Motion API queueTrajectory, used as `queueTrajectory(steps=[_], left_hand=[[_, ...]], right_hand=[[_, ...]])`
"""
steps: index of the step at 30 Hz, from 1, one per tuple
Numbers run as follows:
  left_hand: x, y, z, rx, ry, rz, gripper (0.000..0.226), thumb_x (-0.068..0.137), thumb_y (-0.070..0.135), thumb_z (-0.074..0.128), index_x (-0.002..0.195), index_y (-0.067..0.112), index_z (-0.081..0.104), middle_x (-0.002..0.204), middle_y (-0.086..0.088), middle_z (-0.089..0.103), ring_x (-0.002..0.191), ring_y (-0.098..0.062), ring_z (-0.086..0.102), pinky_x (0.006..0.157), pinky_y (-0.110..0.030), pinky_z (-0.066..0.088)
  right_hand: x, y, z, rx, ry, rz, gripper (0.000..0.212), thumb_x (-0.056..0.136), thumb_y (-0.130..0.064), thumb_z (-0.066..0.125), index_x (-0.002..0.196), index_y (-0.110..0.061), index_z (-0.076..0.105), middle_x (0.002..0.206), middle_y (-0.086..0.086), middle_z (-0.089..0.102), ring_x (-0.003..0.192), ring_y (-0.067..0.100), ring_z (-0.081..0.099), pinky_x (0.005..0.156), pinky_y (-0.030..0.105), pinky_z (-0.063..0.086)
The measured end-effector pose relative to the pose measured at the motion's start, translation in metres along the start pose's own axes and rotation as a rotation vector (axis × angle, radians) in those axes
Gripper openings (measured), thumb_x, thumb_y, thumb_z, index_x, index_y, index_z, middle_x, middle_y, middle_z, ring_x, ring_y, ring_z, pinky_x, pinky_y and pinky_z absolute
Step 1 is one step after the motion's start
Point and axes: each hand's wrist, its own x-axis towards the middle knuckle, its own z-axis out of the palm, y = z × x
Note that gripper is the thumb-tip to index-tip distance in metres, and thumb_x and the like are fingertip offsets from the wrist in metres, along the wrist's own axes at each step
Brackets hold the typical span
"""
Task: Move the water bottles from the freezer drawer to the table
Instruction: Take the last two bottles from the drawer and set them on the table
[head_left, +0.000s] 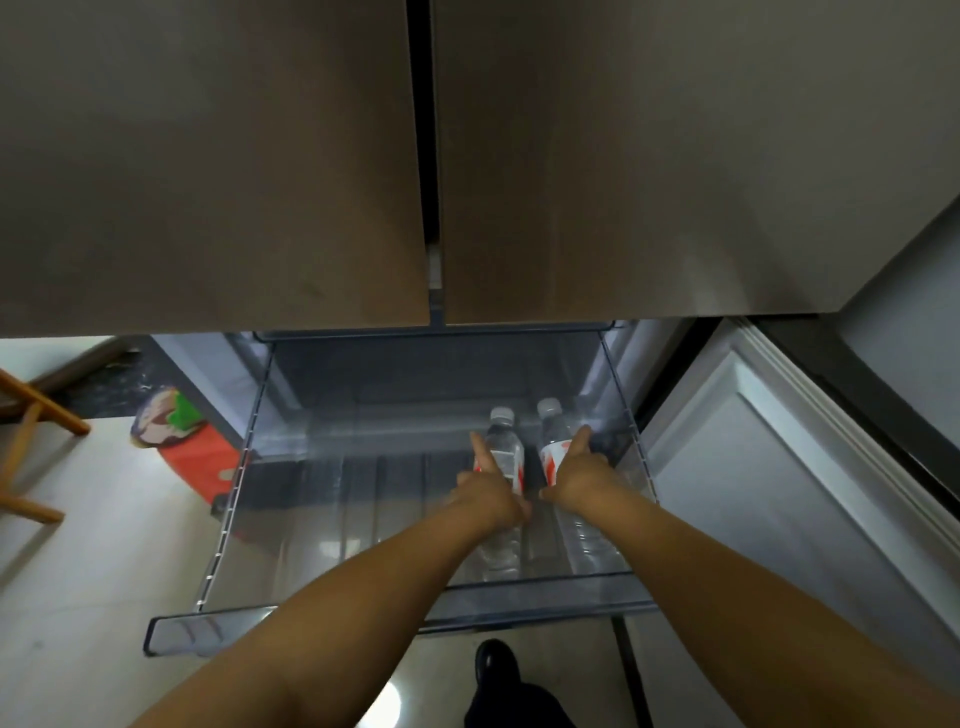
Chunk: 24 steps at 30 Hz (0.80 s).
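Two clear water bottles with white caps and red-and-white labels lie side by side in the pulled-out transparent freezer drawer (228, 519), on its right side. My left hand (491, 493) wraps round the middle of the left bottle (505, 441), thumb along its left side. My right hand (576, 475) grips the right bottle (553, 431) at its label. Both bottles' caps point away from me. The lower ends of the bottles show below my wrists through the clear plastic.
Two brown fridge doors (208, 156) hang shut above the drawer. An open freezer door (779, 493) stands to the right. A wooden chair leg (47, 410) and a red bag (202, 457) are on the pale floor at left. My dark shoe (496, 662) is below the drawer.
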Motion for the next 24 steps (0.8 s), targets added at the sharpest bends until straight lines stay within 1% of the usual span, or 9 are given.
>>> queueTrajectory(steps=[3,9,10,12,14,15,19,21,24], left_hand=[[0.005,-0.001,-0.002,-0.048,-0.015,-0.012,0.124,0.080,0.022,0.073,0.142,0.029,-0.034,0.151,-0.021,0.024,0.133,-0.037,0.040,0.110,-0.048,0.037],[0.019,-0.021,-0.015,-0.151,-0.060,0.152,0.119,0.083,0.023,0.068,0.142,0.017,-0.035,0.139,-0.018,0.048,0.123,-0.032,0.053,0.103,-0.040,0.045],[0.021,-0.025,-0.021,-0.237,-0.090,0.167,0.115,0.084,0.021,0.067,0.145,0.015,-0.029,0.137,-0.017,0.050,0.121,-0.031,0.055,0.100,-0.038,0.047],[0.024,-0.031,-0.031,-0.472,-0.175,0.193,0.096,0.083,0.019,0.070,0.151,0.015,0.000,0.126,-0.014,0.056,0.104,-0.026,0.062,0.081,-0.033,0.058],[0.017,-0.033,-0.043,-0.666,-0.269,0.182,0.069,0.084,0.014,0.069,0.141,0.011,0.030,0.107,-0.012,0.061,0.083,-0.022,0.066,0.054,-0.029,0.058],[0.014,-0.035,-0.048,-0.743,-0.318,0.163,0.060,0.085,0.012,0.067,0.137,0.009,0.037,0.100,-0.012,0.063,0.077,-0.023,0.067,0.052,-0.030,0.057],[-0.001,-0.025,-0.071,-0.894,-0.508,0.125,0.052,0.075,0.015,0.071,0.123,0.007,0.054,0.089,-0.010,0.069,0.071,-0.023,0.070,0.066,-0.036,0.057],[-0.007,-0.018,-0.078,-0.896,-0.540,0.128,0.037,0.074,0.024,0.067,0.108,0.011,0.061,0.085,-0.008,0.070,0.073,-0.022,0.068,0.075,-0.035,0.054],[-0.020,-0.012,-0.084,-0.959,-0.559,0.147,0.039,0.080,0.032,0.065,0.113,0.011,0.061,0.101,-0.013,0.067,0.092,-0.027,0.065,0.090,-0.040,0.050]], right_hand=[[0.005,0.002,0.004,-0.035,0.038,0.006,0.107,0.086,-0.037,0.065,0.149,-0.021,-0.021,0.152,0.022,0.023,0.135,0.039,0.037,0.109,0.048,0.036],[0.012,0.010,-0.002,0.162,0.030,-0.002,0.110,0.082,-0.040,0.067,0.149,-0.018,-0.017,0.151,0.018,0.028,0.131,0.038,0.041,0.105,0.044,0.042],[0.012,0.009,-0.005,0.220,0.002,-0.007,0.107,0.082,-0.039,0.068,0.150,-0.016,-0.012,0.150,0.018,0.029,0.131,0.036,0.041,0.105,0.043,0.042],[0.012,0.010,-0.013,0.438,-0.080,-0.018,0.088,0.081,-0.033,0.072,0.146,-0.010,0.017,0.132,0.016,0.048,0.115,0.032,0.055,0.092,0.040,0.050],[0.008,0.012,-0.021,0.736,-0.185,-0.004,0.064,0.077,-0.030,0.076,0.126,-0.006,0.044,0.106,0.013,0.063,0.093,0.028,0.064,0.083,0.041,0.054],[0.004,0.013,-0.025,0.838,-0.240,0.015,0.057,0.076,-0.030,0.077,0.122,-0.007,0.051,0.101,0.013,0.067,0.090,0.029,0.066,0.083,0.043,0.055],[-0.010,0.010,-0.047,1.030,-0.447,-0.046,0.037,0.081,-0.026,0.071,0.112,-0.009,0.062,0.084,0.009,0.070,0.073,0.024,0.068,0.068,0.036,0.057],[-0.021,0.008,-0.056,1.122,-0.529,-0.091,0.028,0.083,-0.025,0.068,0.105,-0.008,0.064,0.082,0.010,0.071,0.074,0.025,0.068,0.070,0.039,0.057],[-0.038,0.004,-0.063,1.236,-0.584,-0.150,0.037,0.079,-0.030,0.070,0.108,-0.007,0.064,0.093,0.014,0.071,0.082,0.028,0.070,0.077,0.041,0.056]])
